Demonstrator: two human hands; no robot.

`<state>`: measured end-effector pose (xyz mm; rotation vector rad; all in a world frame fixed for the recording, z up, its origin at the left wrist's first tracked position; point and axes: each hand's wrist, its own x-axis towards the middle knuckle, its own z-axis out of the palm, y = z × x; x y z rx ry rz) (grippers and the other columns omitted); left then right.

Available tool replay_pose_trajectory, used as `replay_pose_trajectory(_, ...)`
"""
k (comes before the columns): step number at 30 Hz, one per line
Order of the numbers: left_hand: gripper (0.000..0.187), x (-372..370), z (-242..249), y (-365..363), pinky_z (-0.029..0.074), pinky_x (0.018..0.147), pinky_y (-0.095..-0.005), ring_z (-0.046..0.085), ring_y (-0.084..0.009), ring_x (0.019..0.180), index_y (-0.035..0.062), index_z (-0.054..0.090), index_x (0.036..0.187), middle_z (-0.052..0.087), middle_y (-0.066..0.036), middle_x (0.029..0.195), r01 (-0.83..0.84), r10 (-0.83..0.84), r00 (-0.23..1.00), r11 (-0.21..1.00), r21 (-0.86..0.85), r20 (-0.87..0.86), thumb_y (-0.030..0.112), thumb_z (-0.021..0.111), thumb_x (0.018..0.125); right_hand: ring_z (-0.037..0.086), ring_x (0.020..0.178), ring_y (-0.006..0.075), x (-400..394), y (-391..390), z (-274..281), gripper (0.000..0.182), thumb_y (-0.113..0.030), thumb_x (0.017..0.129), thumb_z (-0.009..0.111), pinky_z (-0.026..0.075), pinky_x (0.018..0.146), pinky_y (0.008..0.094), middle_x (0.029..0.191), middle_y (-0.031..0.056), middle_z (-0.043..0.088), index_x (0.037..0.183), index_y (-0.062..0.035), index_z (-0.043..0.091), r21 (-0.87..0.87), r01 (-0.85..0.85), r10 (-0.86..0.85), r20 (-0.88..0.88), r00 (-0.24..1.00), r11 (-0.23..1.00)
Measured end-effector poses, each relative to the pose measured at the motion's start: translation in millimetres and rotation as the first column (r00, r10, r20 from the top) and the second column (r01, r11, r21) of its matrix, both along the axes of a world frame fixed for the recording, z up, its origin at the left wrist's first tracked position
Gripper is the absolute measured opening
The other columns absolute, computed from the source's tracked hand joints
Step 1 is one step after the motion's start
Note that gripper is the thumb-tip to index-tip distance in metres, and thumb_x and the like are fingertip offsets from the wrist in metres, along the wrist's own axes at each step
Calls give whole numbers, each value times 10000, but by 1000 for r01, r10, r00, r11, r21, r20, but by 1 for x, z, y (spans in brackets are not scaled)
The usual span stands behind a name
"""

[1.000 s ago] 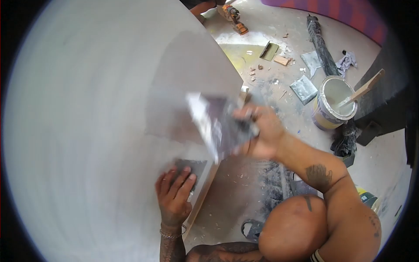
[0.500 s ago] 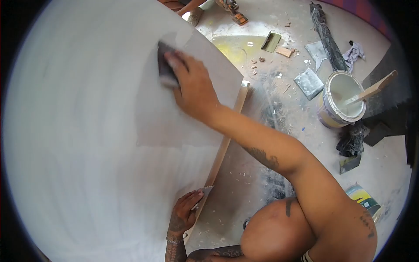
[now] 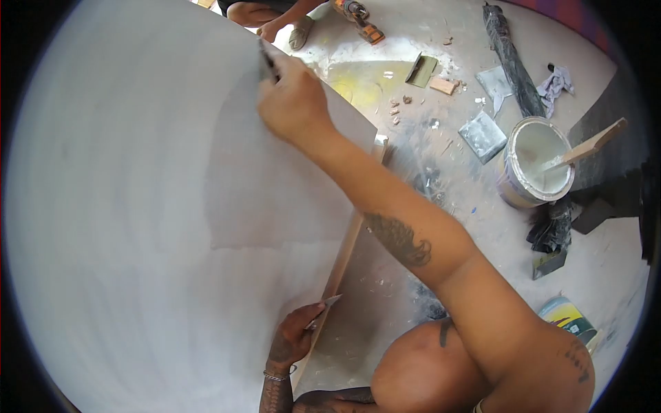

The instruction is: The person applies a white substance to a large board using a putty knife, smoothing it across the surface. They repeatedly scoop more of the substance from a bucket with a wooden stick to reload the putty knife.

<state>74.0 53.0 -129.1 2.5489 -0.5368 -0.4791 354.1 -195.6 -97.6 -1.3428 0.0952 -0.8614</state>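
Note:
A large white coated board (image 3: pixel 124 206) fills the left of the view, with a darker, wet-looking patch (image 3: pixel 275 186) near its right edge. My right hand (image 3: pixel 292 103) reaches far up that patch and presses a dark flat putty blade (image 3: pixel 267 63) against the board. My left hand (image 3: pixel 296 337) grips a second small metal scraper (image 3: pixel 329 303) at the board's lower right edge, beside a wooden strip (image 3: pixel 348 248).
A bucket of white filler (image 3: pixel 536 162) with a wooden stick stands on the dusty floor at right. Spare blades (image 3: pixel 483 135), wood scraps, a rolled dark bundle (image 3: pixel 513 62) and a power tool (image 3: pixel 361 20) lie around. Another person's foot (image 3: pixel 299 31) shows at top.
My right hand carried its blade from mid-air near the board's edge up onto the board, then further up and right. My left hand slid down to the lower edge.

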Motion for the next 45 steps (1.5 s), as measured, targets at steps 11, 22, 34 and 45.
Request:
replay_pose_trajectory(11, 604, 7, -13, -5, 513, 960, -394, 614, -315, 1152, 62, 596, 1278, 640, -130, 1259, 49, -51, 997, 998, -44, -55, -158, 504, 723, 447, 1229, 410, 1, -6, -55, 587, 74, 756, 522, 306, 1117, 483, 1346, 207, 485, 1337, 1, 492, -241, 115, -59, 226, 972, 964)
replay_pose_trajectory(22, 625, 1, -16, 9, 571, 874, -354, 626, -307, 1119, 70, 584, 1294, 635, -141, 1249, 62, -63, 997, 998, -28, -54, -184, 465, 736, 436, 1238, 433, -12, 24, -47, 602, 50, 753, 566, 341, 1072, 506, 1373, 237, 439, 1346, 5, 469, -308, 119, -71, 163, 984, 944)
replay_pose_trajectory(34, 600, -6, -18, 16, 511, 961, -398, 615, -321, 1145, 61, 580, 1295, 646, -141, 1238, 73, -74, 997, 997, -37, -24, -160, 515, 742, 643, 978, 311, 12, -17, -55, 435, -53, 851, 410, 490, 886, 371, 1042, 195, 663, 1246, 47, 561, 299, -170, 250, -255, 934, 939)
replay_pose_trajectory(45, 585, 1, -9, 6, 523, 945, -382, 615, -310, 1136, 78, 594, 1290, 639, -123, 1258, 27, -30, 999, 997, -79, -40, -121, 526, 745, 563, 1083, 432, -43, 0, -23, 439, -13, 802, 480, 445, 962, 464, 1160, 266, 604, 1229, 34, 568, -151, -116, 145, 197, 970, 982)
